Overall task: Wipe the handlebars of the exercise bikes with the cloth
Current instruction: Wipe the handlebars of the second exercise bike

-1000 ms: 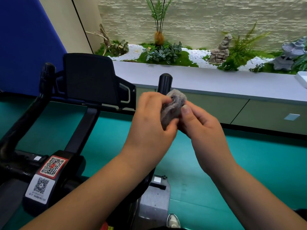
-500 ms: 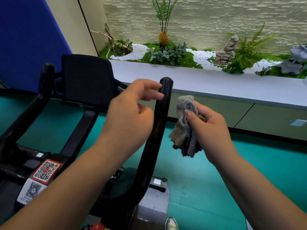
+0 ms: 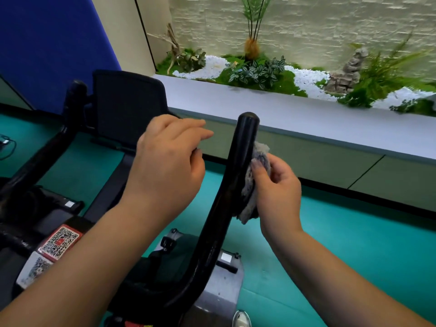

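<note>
Job so far: I think I am just starting; my fuzzy grey cloth (image 3: pixel 256 182) touches the right side of the shiny black curved handlebar (image 3: pixel 236 175).
Still to do: the other black bar (image 3: pixel 47 147) on the left, and more bikes.
My right hand (image 3: pixel 276 187): its fingers hold the cloth tight.
My left hand (image 3: pixel 169 161): loose, holding nothing, near the bar.
Feel: cloth soft and floppy; bar smooth, round, hard.
</note>
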`<state>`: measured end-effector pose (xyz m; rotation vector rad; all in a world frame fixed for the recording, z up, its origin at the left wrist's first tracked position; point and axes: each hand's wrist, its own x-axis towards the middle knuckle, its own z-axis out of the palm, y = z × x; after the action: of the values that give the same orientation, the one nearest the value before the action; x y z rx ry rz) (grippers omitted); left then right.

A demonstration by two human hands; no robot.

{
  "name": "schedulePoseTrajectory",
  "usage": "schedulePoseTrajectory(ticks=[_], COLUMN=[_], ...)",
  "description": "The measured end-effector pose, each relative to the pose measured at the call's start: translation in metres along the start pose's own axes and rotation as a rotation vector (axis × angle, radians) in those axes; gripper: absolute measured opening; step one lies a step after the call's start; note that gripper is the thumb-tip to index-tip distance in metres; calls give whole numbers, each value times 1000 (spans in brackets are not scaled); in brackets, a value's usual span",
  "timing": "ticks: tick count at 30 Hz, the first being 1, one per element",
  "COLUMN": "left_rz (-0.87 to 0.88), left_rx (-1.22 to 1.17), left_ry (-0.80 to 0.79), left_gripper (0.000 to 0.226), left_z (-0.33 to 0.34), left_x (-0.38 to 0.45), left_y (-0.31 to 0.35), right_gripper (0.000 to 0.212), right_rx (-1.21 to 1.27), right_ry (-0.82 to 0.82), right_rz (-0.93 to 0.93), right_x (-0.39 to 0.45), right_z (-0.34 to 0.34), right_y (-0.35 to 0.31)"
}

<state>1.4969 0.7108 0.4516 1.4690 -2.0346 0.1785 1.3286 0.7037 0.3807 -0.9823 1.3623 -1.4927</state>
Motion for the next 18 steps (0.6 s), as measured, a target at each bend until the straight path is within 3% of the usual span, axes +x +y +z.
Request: schedulePoseTrajectory(ticks=[7, 13, 18], left_rz=[6, -5, 19], left_rx=[59, 46, 39], left_ry=[-25, 1, 26], left_gripper=[29, 22, 17], left_z=[8, 18, 22], left_x=[9, 10, 12], left_y=[5, 1, -4], right_gripper=[41, 38, 29], right_rx=[111, 24, 182], right_ry=[-81, -217, -228], right_rz=[-72, 20, 95], right_x=[39, -13, 38], right_z=[11, -1, 9], right_y=[-32, 2, -23])
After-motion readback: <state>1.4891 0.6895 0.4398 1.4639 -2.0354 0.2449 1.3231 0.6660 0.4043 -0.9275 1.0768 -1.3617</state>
